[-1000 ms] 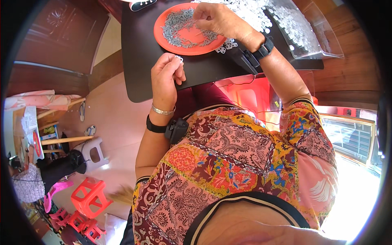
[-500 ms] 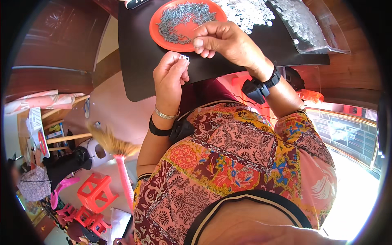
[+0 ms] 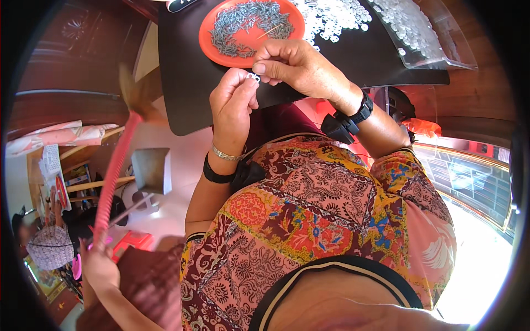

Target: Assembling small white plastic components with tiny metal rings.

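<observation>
My left hand (image 3: 234, 99) is closed, pinching a small white plastic clip (image 3: 253, 77) with round loops between thumb and forefinger. Right beside it, my right hand (image 3: 292, 66) has thumb and forefinger pressed together at the clip; whatever they hold is too small to make out. Beyond both hands lies a red plate (image 3: 207, 41) holding many small grey nails (image 3: 234, 27). A thin, straw-coloured sliver (image 3: 269, 31) shows above the plate near my right fingers. To the right of the plate, a pile of white plastic clips (image 3: 337, 19) is spread out.
The black table (image 3: 187, 94) carries everything, with a clear plastic tray (image 3: 422, 55) of white pieces at its right. On the left, another person's hand (image 3: 102, 270) grips a pink-handled broom (image 3: 113, 182) near a dustpan (image 3: 152, 171). A red stool (image 3: 132, 243) is partly covered.
My right hand has moved down and left to meet the clip in my left hand. Another person has come in at lower left, lifting the broom, with a dustpan now showing.
</observation>
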Tool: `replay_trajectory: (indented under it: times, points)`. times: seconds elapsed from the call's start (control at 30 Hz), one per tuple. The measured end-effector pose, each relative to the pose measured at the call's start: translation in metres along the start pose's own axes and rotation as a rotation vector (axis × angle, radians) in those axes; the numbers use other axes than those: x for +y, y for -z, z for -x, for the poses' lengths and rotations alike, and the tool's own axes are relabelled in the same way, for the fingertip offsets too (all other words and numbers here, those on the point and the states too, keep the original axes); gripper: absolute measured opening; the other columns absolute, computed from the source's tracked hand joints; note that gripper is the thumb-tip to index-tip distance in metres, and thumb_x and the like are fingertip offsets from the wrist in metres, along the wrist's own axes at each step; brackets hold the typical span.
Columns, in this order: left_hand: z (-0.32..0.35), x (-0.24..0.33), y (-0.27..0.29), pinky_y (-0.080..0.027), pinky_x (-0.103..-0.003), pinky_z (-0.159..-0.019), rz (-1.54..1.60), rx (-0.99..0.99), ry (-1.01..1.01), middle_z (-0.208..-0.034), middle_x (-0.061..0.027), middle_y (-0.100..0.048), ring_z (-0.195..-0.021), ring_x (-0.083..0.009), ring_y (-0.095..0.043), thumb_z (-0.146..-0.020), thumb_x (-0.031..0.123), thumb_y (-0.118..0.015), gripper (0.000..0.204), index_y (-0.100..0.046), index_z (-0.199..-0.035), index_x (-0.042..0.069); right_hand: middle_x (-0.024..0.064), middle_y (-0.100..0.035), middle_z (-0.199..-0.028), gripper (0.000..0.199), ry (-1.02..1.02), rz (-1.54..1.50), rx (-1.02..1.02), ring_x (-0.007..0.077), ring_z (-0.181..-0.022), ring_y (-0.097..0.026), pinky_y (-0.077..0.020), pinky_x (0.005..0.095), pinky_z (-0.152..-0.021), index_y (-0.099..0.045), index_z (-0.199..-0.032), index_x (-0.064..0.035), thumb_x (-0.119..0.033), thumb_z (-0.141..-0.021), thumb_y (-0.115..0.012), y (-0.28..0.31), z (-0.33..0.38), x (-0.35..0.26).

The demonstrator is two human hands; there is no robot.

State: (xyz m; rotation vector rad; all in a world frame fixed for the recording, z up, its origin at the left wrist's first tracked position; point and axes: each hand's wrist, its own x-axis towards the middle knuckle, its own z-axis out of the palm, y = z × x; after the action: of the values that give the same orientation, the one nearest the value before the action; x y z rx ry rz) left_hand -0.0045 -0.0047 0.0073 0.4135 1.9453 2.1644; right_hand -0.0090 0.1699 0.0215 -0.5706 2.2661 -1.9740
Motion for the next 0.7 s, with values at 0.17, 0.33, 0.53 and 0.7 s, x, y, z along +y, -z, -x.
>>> replay_trajectory:
  times: [0.17,0.33,0.53,0.7]
  points:
    - [0.001,-0.002,-0.002,-0.032,-0.021,-0.049,-0.019,-0.009,-0.024,-0.061,0.0008,-0.046,-0.053,-0.0064,-0.041,-0.090,0.010,-0.050,0.013,-0.053,-0.079,0.003,0.0007,-0.057,-0.070,0.015,0.038,0.122,0.066,0.0084,-0.065,-0.052,-0.0445,0.0247,-0.061,-0.059,-0.085,-0.0024,-0.016,-0.092,-0.059,-0.004,0.002,0.000]
    - [0.002,-0.003,-0.003,-0.032,-0.020,-0.048,-0.101,0.012,-0.098,-0.060,0.0011,-0.045,-0.052,-0.0062,-0.041,-0.090,0.010,-0.049,0.014,-0.052,-0.079,0.003,0.0079,-0.059,-0.065,0.016,0.120,0.232,0.149,0.0178,-0.059,-0.057,-0.0455,0.0320,-0.057,-0.059,-0.082,-0.0035,-0.018,-0.088,-0.063,-0.010,0.004,-0.001]
    - [0.006,-0.005,-0.005,-0.031,-0.020,-0.048,-0.027,0.011,-0.098,-0.061,0.0008,-0.045,-0.053,-0.0061,-0.040,-0.091,0.010,-0.048,0.015,-0.052,-0.079,0.003,0.0072,-0.054,-0.067,0.013,0.159,0.376,0.133,0.0135,-0.062,-0.052,-0.0443,0.0279,-0.061,-0.056,-0.082,-0.0011,-0.011,-0.089,-0.060,-0.013,0.008,-0.008]
    - [0.002,-0.005,-0.004,-0.031,-0.020,-0.048,-0.036,0.002,-0.074,-0.061,0.0007,-0.045,-0.052,-0.0063,-0.040,-0.091,0.012,-0.048,0.016,-0.051,-0.078,0.003,0.0124,-0.060,-0.065,0.015,0.188,0.376,0.172,0.0278,-0.060,-0.061,-0.0456,0.0364,-0.055,-0.059,-0.080,-0.0043,-0.018,-0.086,-0.064,-0.010,0.007,-0.007]
